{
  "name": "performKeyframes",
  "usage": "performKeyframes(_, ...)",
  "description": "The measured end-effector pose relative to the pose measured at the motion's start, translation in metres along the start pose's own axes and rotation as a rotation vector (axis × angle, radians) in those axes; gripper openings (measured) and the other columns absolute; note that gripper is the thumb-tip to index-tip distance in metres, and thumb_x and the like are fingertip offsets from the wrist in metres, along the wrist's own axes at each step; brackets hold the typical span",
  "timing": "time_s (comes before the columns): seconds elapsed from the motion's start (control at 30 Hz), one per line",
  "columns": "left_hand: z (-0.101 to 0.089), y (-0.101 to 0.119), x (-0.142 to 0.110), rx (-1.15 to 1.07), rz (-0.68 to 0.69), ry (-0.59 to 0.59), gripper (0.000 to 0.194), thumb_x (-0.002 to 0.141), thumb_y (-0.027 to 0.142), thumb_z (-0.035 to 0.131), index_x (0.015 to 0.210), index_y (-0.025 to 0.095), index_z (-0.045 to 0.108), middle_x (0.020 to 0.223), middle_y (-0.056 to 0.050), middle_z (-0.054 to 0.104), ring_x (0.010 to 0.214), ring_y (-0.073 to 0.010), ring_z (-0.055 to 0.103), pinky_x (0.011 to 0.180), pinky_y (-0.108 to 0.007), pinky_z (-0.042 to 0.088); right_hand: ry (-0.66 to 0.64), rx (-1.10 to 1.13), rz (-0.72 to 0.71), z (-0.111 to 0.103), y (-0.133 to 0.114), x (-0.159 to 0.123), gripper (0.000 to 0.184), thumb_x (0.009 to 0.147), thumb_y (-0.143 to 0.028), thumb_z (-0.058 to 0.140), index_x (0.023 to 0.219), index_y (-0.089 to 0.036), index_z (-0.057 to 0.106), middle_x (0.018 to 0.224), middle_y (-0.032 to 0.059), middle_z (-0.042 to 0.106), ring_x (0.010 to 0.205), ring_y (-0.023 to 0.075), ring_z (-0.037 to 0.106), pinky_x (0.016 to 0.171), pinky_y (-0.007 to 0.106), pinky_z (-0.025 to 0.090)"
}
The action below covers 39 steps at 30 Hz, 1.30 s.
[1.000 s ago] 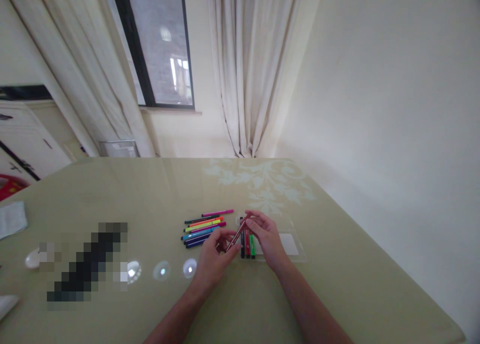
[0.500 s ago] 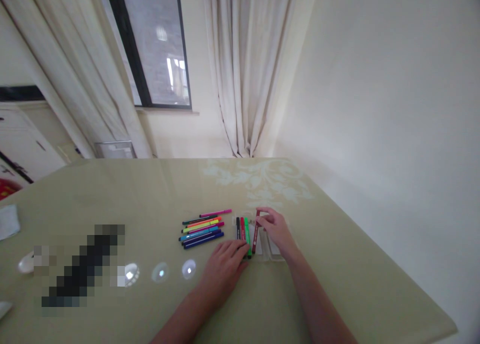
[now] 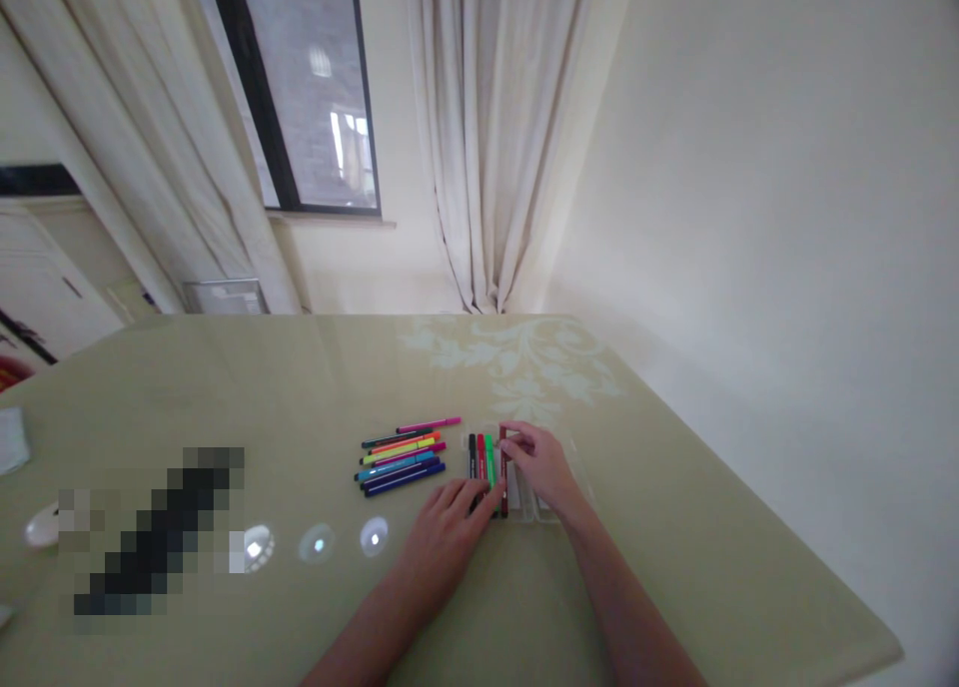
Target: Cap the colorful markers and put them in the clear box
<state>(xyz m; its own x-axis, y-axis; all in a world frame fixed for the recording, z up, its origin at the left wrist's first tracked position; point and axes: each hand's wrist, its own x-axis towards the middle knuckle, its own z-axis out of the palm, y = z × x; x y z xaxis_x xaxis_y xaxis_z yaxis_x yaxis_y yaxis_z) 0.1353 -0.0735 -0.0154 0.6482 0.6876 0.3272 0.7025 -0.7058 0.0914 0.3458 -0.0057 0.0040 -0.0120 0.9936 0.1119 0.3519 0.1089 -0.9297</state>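
My right hand (image 3: pixel 537 461) pinches the upper end of a dark red marker (image 3: pixel 504 472) between thumb and fingers. That marker stands lengthwise in a clear plastic case (image 3: pixel 527 512), right beside a green marker (image 3: pixel 489 451). Left of the green one lie a red marker (image 3: pixel 480 457) and a black marker (image 3: pixel 473 455), side by side in the case. My left hand (image 3: pixel 450 512) rests palm down with fingers extended over the near ends of these markers, its thumb close to the dark red one. Those near ends are partly hidden by the fingers.
A loose row of several coloured markers (image 3: pixel 401 460) lies left of the case. Farther left are a pixelated dark object (image 3: pixel 157 532) and a white mouse-like item (image 3: pixel 43 525). The glossy table (image 3: pixel 300 387) meets a wall on the right.
My right hand has moved slightly left and down with the dark red marker, bringing it against the green one, more upright. My left thumb has shifted toward it.
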Motion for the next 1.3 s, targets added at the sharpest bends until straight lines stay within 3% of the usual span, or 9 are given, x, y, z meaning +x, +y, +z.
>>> performKeyframes(0.27,-0.006,0.001,0.001,0.051,0.023,-0.043,0.054,0.097,0.008,0.057,0.146,0.027,0.053,0.135,-0.010,0.064,0.120,-0.0277,0.059,0.099,-0.044,0.051,0.009,-0.294,-0.063,0.006,-0.006,-0.005,0.026,0.082,-0.012,0.067,0.104,-0.020,0.076,0.096,0.0067,0.076,0.081,0.0197,0.072,0.078,0.032,0.057)
performKeyframes(0.43,-0.010,0.007,0.003,0.034,-0.007,-0.059,0.047,0.097,0.010,0.056,0.142,0.026,0.058,0.136,-0.011,0.063,0.122,-0.0291,0.059,0.100,-0.045,0.052,-0.032,-0.509,-0.111,0.006,-0.009,-0.007,0.013,0.085,-0.012,0.068,0.088,-0.019,0.079,0.093,0.0080,0.073,0.086,0.0209,0.068,0.086,0.033,0.052)
performKeyframes(0.6,-0.008,0.006,0.003,-0.051,-0.014,-0.035,0.046,0.098,0.012,0.056,0.142,0.026,0.057,0.136,-0.009,0.064,0.122,-0.0268,0.060,0.102,-0.042,0.051,-0.032,-0.540,-0.128,0.003,-0.011,-0.008,0.013,0.088,-0.015,0.068,0.090,-0.019,0.080,0.094,0.0075,0.072,0.090,0.0214,0.067,0.086,0.032,0.049)
performKeyframes(0.67,-0.011,-0.004,0.001,-0.112,-0.074,0.002,0.043,0.100,0.015,0.055,0.141,0.026,0.057,0.133,-0.008,0.066,0.119,-0.0241,0.062,0.101,-0.039,0.052,-0.011,-0.531,-0.129,0.002,-0.013,-0.008,0.013,0.090,-0.017,0.066,0.090,-0.018,0.079,0.093,0.0071,0.072,0.085,0.0206,0.066,0.083,0.032,0.049)
performKeyframes(0.77,-0.024,-0.026,-0.002,-0.108,-0.301,0.059,0.026,0.102,0.018,0.053,0.124,0.023,0.067,0.122,-0.007,0.069,0.113,-0.0245,0.064,0.100,-0.041,0.052,0.047,-0.507,-0.130,0.002,-0.017,-0.009,0.014,0.092,-0.020,0.065,0.089,-0.019,0.078,0.090,0.0065,0.072,0.078,0.0196,0.064,0.079,0.032,0.049)
performKeyframes(0.9,-0.043,-0.048,-0.006,0.004,-0.528,-0.021,0.014,0.097,0.019,0.059,0.106,0.020,0.070,0.112,-0.009,0.069,0.110,-0.0299,0.065,0.097,-0.046,0.051,0.100,-0.466,-0.165,0.004,-0.019,-0.010,0.016,0.093,-0.024,0.063,0.087,-0.021,0.077,0.090,0.0065,0.072,0.077,0.0198,0.063,0.077,0.033,0.048)
performKeyframes(1.1,-0.044,-0.046,-0.004,-0.097,-0.507,-0.106,0.009,0.095,0.020,0.061,0.101,0.019,0.068,0.112,-0.009,0.069,0.111,-0.0291,0.062,0.099,-0.045,0.048,0.082,-0.441,-0.191,0.009,-0.021,-0.012,0.015,0.093,-0.023,0.063,0.088,-0.021,0.077,0.089,0.0065,0.071,0.080,0.0200,0.062,0.077,0.032,0.048)
performKeyframes(1.2,-0.040,-0.047,-0.003,-0.206,-0.518,-0.023,0.010,0.094,0.022,0.059,0.097,0.020,0.069,0.109,-0.010,0.072,0.109,-0.0302,0.063,0.100,-0.048,0.047,0.070,-0.391,-0.208,0.013,-0.025,-0.014,0.015,0.093,-0.025,0.064,0.087,-0.021,0.077,0.087,0.0060,0.070,0.078,0.0199,0.062,0.076,0.032,0.048)
performKeyframes(1.3,-0.039,-0.047,-0.001,-0.530,-0.565,0.176,0.021,0.098,0.034,0.054,0.100,0.020,0.069,0.105,-0.009,0.073,0.102,-0.0275,0.065,0.094,-0.044,0.050,0.023,-0.242,-0.206,0.020,-0.033,-0.018,0.019,0.094,-0.033,0.065,0.088,-0.021,0.078,0.084,0.0053,0.071,0.075,0.0192,0.062,0.074,0.031,0.049)
